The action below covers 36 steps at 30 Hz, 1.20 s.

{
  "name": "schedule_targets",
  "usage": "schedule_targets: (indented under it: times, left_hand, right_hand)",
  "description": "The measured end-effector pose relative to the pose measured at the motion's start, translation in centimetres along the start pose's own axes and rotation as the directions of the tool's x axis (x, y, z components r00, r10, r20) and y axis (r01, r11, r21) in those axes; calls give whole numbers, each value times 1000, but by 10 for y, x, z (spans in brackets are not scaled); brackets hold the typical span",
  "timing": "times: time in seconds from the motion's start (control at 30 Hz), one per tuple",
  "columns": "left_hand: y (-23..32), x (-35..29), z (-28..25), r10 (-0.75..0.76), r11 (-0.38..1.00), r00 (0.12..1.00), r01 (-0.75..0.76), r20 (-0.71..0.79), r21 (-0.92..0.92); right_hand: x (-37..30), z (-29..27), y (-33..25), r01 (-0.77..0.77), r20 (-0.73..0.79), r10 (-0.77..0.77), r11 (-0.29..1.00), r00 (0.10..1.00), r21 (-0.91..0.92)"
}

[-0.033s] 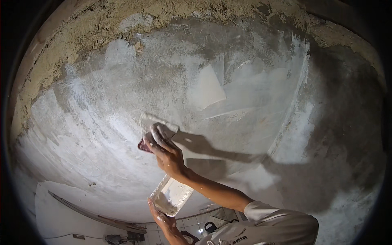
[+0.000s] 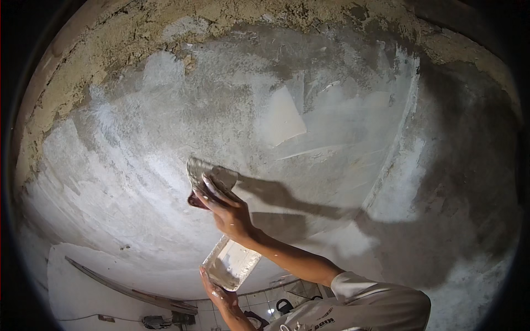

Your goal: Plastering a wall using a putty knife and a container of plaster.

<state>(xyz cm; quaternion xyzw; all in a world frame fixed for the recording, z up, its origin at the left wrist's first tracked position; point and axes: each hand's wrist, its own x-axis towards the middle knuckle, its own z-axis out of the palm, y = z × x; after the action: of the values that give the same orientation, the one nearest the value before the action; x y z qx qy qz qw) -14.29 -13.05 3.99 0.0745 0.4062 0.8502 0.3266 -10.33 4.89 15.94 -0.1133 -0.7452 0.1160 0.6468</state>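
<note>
My right hand [image 2: 229, 216] is closed on a wide putty knife [image 2: 214, 172], fingers spread over its back. The putty-smeared blade is at the grey plaster wall [image 2: 221, 99]; a bit of its dark red handle shows beside my fingers. Whether the whole blade edge touches the wall, I cannot tell. Below it, my left hand [image 2: 221, 295] grips the lower end of a white rectangular tray [image 2: 213, 256], held tilted, with pale putty inside. White smears mark the fingers of both hands. Up and to the right of the knife lies a smooth pale putty patch [image 2: 284, 118].
Rough tan plaster [image 2: 72, 99] edges the wall along the top and left. A raised putty ridge [image 2: 393, 149] runs down the right side, near dark shadow. At the lower left are long thin strips [image 2: 121, 281] and a cable with a small dark box [image 2: 106, 319].
The putty knife has tilted a little, so more of its grey blade face shows, and the pale band along its edge looks thinner. The tray and my left hand have hardly moved.
</note>
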Motion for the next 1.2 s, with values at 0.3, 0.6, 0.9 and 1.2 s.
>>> schedule_targets:
  times: [0.3, 0.6, 0.9, 1.2]
  left_hand:
    - [17, -15, 18, 78, 997, 997, -77, 20, -26]
    - [11, -21, 23, 141, 990, 989, -140, 34, -34]
    - [5, -20, 26, 13, 1000, 997, -11, 77, -29]
    - [3, -26, 47, -88, 994, 985, 96, 146, -49]
  right_hand:
    - [44, -124, 41, -229, -649, 109, 968, 753, -103]
    - [11, -40, 30, -61, -168, 28, 979, 985, -194]
    - [24, -111, 42, -225, -320, 308, 936, 896, 271]
    - [104, -183, 84, -374, -539, 145, 861, 830, -345]
